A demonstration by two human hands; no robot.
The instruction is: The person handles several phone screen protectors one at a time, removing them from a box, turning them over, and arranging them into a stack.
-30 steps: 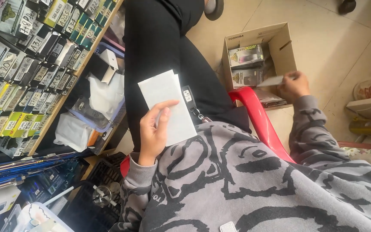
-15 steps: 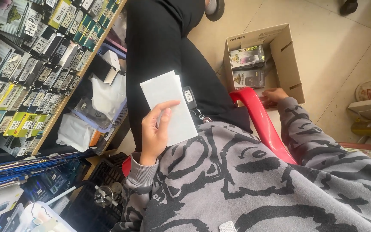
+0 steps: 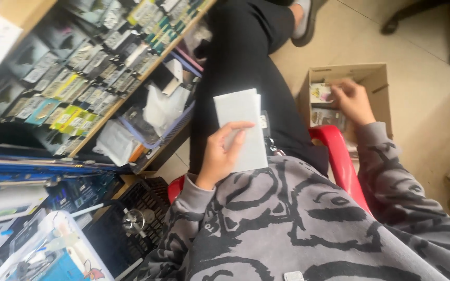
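Two hands working. Your left hand (image 3: 220,156) is gripping stack of flat white packets (image 3: 240,127), fingers curled over lower edge, holding it above your lap. Your right hand (image 3: 351,101) is reaching into open cardboard box (image 3: 378,83) on floor beside red chair (image 3: 339,156), touching packaged items (image 3: 326,117); its grip cannot be told.

The right hand (image 3: 351,100) is blurry inside the cardboard box (image 3: 378,78) — its fingertips can't be made out. The left hand (image 3: 220,156) covers part of the white packets (image 3: 238,112). The small packs on the shelf (image 3: 95,57) are too tiny to tell apart.
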